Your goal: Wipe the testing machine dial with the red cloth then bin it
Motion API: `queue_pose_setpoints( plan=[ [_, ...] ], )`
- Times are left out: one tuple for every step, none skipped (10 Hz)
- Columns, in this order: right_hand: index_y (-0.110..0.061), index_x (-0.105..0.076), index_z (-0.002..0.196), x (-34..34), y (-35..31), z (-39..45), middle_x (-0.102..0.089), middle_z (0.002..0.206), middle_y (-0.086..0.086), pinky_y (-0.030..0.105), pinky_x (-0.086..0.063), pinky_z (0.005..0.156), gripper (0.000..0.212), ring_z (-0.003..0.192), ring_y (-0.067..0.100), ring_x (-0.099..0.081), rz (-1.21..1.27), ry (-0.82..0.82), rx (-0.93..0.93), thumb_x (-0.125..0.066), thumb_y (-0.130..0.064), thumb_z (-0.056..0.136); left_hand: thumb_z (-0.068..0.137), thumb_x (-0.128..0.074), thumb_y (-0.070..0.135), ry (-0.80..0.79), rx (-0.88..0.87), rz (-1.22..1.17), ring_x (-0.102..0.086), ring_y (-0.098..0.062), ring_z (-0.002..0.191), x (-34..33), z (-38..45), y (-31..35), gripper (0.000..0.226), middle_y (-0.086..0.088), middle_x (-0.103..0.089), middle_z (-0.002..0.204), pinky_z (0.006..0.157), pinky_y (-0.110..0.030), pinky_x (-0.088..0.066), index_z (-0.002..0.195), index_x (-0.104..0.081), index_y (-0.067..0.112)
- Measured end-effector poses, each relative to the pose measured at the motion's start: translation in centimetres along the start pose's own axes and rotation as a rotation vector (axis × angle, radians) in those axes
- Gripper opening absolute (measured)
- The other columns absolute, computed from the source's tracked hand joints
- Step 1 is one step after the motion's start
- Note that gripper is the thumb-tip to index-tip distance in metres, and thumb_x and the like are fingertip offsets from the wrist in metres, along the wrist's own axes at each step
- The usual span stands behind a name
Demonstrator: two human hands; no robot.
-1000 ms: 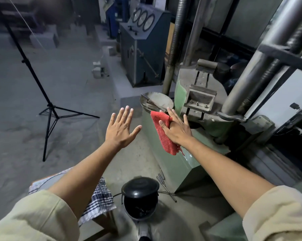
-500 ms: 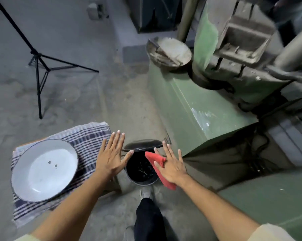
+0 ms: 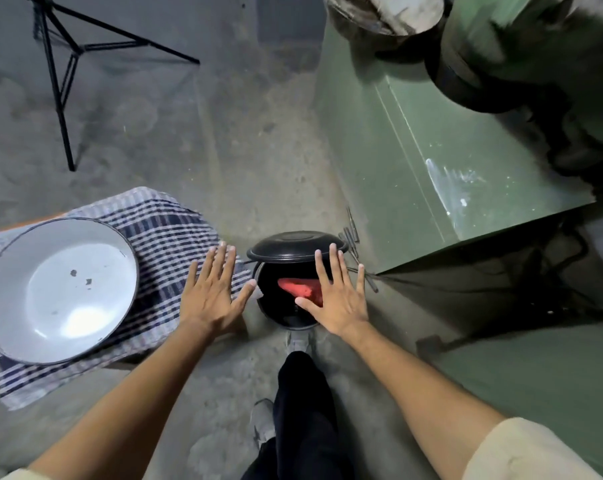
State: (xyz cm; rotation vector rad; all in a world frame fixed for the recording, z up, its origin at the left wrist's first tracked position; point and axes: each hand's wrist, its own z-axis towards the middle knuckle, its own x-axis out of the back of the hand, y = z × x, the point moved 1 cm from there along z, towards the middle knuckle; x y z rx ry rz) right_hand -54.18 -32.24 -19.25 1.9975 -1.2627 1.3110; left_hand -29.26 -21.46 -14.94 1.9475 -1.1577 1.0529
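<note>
The red cloth lies inside the black pedal bin on the floor, partly hidden by my right hand. The bin's lid is tipped up at the back, and a foot in a grey shoe rests on the pedal at the bin's front. My right hand hovers flat over the bin's right side with fingers spread and nothing in it. My left hand is flat and spread just left of the bin, over the edge of a checked cloth. The testing machine's dial is out of view.
A white enamel basin sits on a blue-and-white checked cloth on a low stool at left. The green machine base rises at right. A black tripod stands at top left. Metal rods lie beside the bin.
The view dropped from the machine to the floor. My right hand carried the red cloth down over the open bin and let go; the cloth now lies inside.
</note>
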Motion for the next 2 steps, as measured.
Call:
queue_pose_setpoints(
  plan=[
    [-0.033, 0.035, 0.161, 1.8, 0.5, 0.2, 0.043, 0.169, 0.003, 0.062, 0.018, 0.125, 0.114, 0.159, 0.02, 0.027, 0.0, 0.018, -0.021, -0.03, -0.093, 0.088, 0.087, 0.011, 0.08, 0.005, -0.001, -0.003, 0.019, -0.017, 0.166, 0.8, 0.0, 0.2, 0.101, 0.001, 0.02, 0.179, 0.136, -0.045, 0.011, 0.171, 0.015, 0.024],
    [-0.033, 0.037, 0.158, 4.7, 1.3, 0.3, 0.051, 0.161, 0.0, 0.063, 0.015, 0.127, 0.111, 0.161, 0.021, 0.026, -0.009, 0.019, -0.04, -0.024, -0.094, 0.088, 0.091, 0.008, 0.081, 0.076, -0.017, -0.032, 0.02, -0.017, 0.166, 2.1, -0.2, 1.0, 0.095, 0.001, 0.021, 0.179, 0.136, -0.046, 0.01, 0.168, 0.019, 0.026]
  ],
)
